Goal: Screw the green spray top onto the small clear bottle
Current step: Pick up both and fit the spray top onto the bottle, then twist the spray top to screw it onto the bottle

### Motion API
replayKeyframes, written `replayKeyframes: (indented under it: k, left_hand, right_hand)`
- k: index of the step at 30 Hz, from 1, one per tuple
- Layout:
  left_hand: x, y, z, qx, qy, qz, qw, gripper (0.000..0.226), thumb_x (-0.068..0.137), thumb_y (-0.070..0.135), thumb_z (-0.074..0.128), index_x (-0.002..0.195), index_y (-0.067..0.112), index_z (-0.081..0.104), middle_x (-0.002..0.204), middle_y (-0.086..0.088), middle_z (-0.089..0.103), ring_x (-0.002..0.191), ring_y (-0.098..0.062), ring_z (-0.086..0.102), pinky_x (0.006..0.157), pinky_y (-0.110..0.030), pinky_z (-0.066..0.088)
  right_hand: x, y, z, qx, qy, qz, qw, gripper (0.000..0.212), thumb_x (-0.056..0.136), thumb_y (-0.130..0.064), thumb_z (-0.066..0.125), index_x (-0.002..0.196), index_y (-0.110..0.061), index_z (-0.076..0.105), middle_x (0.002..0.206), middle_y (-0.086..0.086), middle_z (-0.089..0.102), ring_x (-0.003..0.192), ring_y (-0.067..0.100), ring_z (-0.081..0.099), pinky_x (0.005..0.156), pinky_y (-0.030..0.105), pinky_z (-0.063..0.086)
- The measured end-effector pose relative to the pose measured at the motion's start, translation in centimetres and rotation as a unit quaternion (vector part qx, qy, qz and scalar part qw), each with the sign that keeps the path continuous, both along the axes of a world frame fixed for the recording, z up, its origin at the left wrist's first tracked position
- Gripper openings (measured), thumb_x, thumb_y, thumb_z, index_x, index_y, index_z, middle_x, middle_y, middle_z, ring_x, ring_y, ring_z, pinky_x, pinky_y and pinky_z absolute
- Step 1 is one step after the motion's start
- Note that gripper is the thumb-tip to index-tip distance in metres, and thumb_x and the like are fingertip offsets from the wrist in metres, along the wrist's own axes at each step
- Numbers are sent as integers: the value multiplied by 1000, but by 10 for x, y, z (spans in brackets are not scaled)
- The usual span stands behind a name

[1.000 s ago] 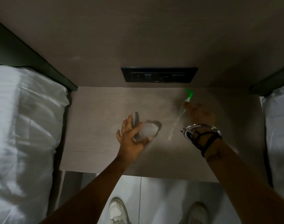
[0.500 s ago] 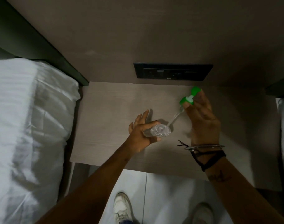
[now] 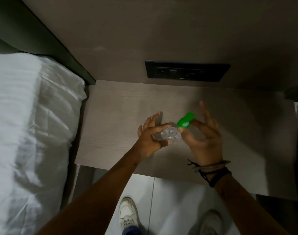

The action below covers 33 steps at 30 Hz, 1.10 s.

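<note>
**Spray top meets bottle above the nightstand**

Bottle (image 3: 168, 135), small, clear and faceted, lies pinched between thumb and fingers of the left hand (image 3: 150, 138), held over the wooden nightstand (image 3: 114, 116) in front of the black socket panel (image 3: 187, 71). Its long axis runs roughly left to right, with the mouth toward the right hand (image 3: 202, 134). That hand grips the green spray top (image 3: 185, 121) with thumb and forefinger, the other fingers spread open. Half a second ago the top sat higher and farther from the bottle; now it touches the bottle's mouth, tilted up and away.
</note>
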State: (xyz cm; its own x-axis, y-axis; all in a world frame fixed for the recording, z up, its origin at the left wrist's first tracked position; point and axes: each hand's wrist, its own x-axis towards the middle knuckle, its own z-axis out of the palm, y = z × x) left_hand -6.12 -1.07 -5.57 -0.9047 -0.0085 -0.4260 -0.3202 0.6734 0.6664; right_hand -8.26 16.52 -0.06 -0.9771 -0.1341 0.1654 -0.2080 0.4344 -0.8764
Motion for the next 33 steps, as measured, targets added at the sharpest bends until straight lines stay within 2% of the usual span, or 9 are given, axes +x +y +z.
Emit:
replayKeyframes:
  k: [2,7,12,17,22,25,28,31,33]
  left_hand:
    - [1,1,0,-2,11,4,1000,63,71,30,82,127,40,55,162,4,5,148,-19,-6,115,-44,-9]
    - [1,0,-1,-9,12,-10,1000,63,74,29,80,130,40,53,162,4,5,148,-18,-7,116,-47,-7]
    - [3,-2,-8,-16,44,-22,999,62,71,34,81,127,41,55,162,6,4,146,-14,-9,115,-49,-6]
    - [3,-2,-8,-34,65,-20,997,61,69,38,82,125,41,58,162,5,1,145,-14,-13,115,-48,-9]
    - [7,-4,-7,-48,134,-26,989,49,69,45,80,114,34,66,161,1,1,147,-23,-13,114,-49,-12]
    - [7,-6,-6,-64,146,-37,986,43,71,42,80,110,28,69,161,-3,1,146,-22,-15,116,-52,-11]
    - [7,-8,-6,-65,151,-50,985,43,72,40,79,112,30,67,161,-4,1,146,-23,-18,116,-53,-13]
    - [6,-8,-6,-68,155,-61,984,49,71,49,77,116,34,65,161,-3,0,147,-24,-16,116,-55,-11]
    - [7,-6,-7,-71,163,-60,982,53,71,47,78,120,37,62,160,-1,0,146,-25,-14,115,-55,-10]
  right_hand:
    - [8,1,-6,75,38,58,995,34,70,-32,66,95,-10,72,140,16,44,123,43,45,99,40,38]
    - [5,-3,-18,139,27,78,987,32,69,-38,66,96,-21,69,147,7,40,128,38,39,99,53,36]
    - [5,-4,-31,167,-22,85,982,35,64,-24,81,97,-20,70,151,12,35,132,43,35,97,64,39]
    - [1,-3,-34,188,-14,107,976,65,68,-34,80,127,-32,52,158,11,13,142,41,19,106,68,28]
    - [-3,-4,-29,184,-14,94,978,32,69,-42,70,99,-31,70,154,1,27,142,34,21,104,70,22]
    - [-8,-9,-30,259,-6,76,963,51,61,-62,70,100,-29,66,157,6,25,144,32,15,109,69,15]
    - [-3,-9,-33,249,-18,103,963,76,63,-67,67,129,-33,47,160,10,8,146,32,5,110,67,7]
    - [-1,-3,-33,212,10,127,969,44,73,-46,66,116,-35,60,158,5,16,145,33,10,107,73,15]
    - [-5,-4,-32,234,15,98,967,35,69,-52,67,96,-30,68,156,3,28,143,33,18,105,71,19]
